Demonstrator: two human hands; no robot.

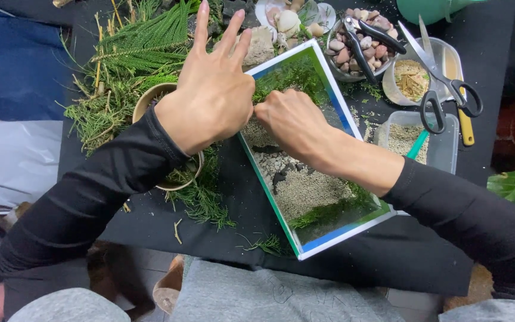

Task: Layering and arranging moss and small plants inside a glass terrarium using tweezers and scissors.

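Black cloth covers the counter (150,220), strewn with green sprigs (132,53). I see my left hand (213,89) spread flat, fingers straight, holding nothing, hovering over the near wall of the glass tank (335,235) and a tan bowl (150,98). My right hand (290,119) is curled low inside the tank over gravel and moss; I cannot tell whether it grips anything. Scissors (442,83) lie across tubs at the far right.
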